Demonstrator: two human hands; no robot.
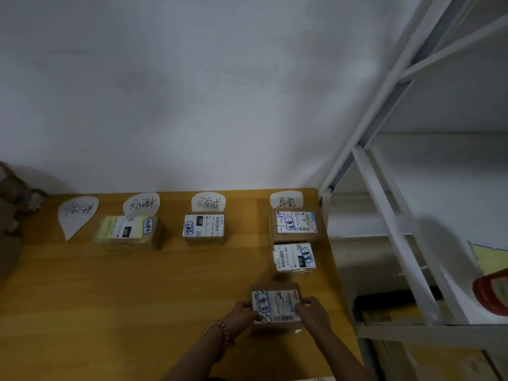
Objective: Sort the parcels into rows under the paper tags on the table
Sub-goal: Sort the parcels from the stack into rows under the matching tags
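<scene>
Gripping a brown parcel (276, 305) by its two short sides, the left hand (243, 314) and the right hand (313, 312) hold it level at the front right of the worktop (110, 298), with the fingers (303, 301) curled over its edges. Whether it rests on the wood or hangs just above it cannot be told. It lies in line with the rightmost tag (286, 200). Beyond it, across a small gap, sits a white-labelled parcel (294, 258), then a larger box (296, 224) touching that tag's lower edge. The worktop's right edge runs just beside this column, and a white metal rack (384, 215) stands past it.

The leftmost tag (78, 213), the second tag (141, 204) and the third tag (208, 202) line the back edge by the wall. A taped parcel (129, 231) lies under the second, and a small parcel (204, 226) under the third. A wide stretch of wood separates these from the hands. A beaded bracelet (220, 327) circles the left wrist.
</scene>
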